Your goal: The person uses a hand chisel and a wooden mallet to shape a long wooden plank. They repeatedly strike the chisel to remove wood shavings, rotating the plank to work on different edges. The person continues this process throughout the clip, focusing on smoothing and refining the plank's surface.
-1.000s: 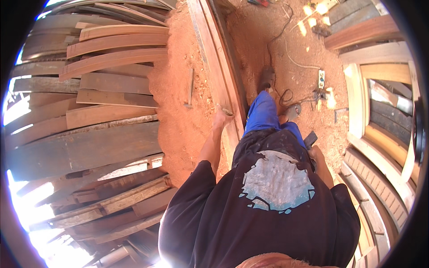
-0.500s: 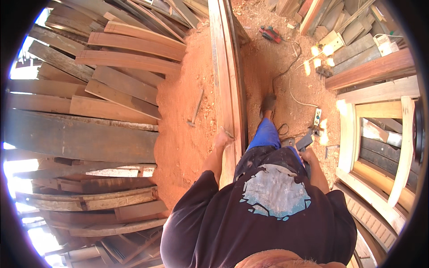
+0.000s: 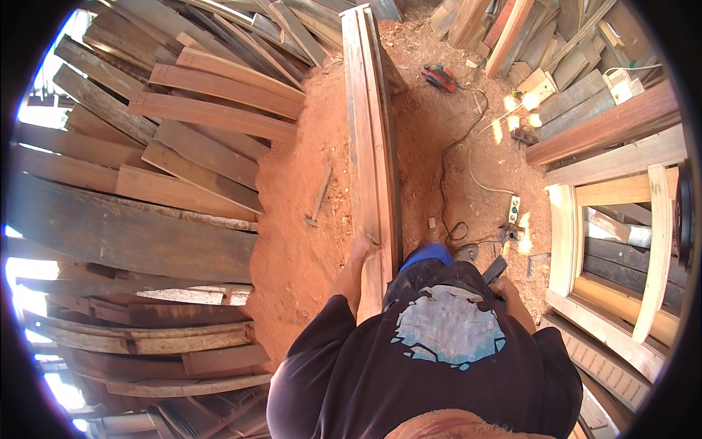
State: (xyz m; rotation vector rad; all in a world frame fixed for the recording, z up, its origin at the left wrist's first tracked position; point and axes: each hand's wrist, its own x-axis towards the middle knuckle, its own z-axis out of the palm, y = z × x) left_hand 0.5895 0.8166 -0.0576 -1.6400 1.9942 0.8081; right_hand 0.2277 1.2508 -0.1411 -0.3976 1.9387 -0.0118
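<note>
My left hand [image 3: 360, 246] is at the left edge of a long reddish wooden beam [image 3: 371, 168] that runs away from me. Its fingers are closed around a small dark piece at the beam's top, too small to name. My right hand [image 3: 502, 288], beside my right hip, grips a dark grey, flat-ended tool [image 3: 495, 270]. My body hides part of that hand and the tool's lower part. A hammer [image 3: 319, 196] lies on the sawdust left of the beam.
Stacked planks [image 3: 139, 219] fill the left side. Right of the beam lie a red power tool [image 3: 440, 77], a dark cord [image 3: 443, 164], a socket strip [image 3: 514, 209] and a metal square [image 3: 539, 257]. A pale wooden frame [image 3: 562, 241] stands at the far right.
My right hand and the grey tool have come back toward my hip. My outstretched leg has drawn in, and the foot is out of sight. My left hand stays on the beam.
</note>
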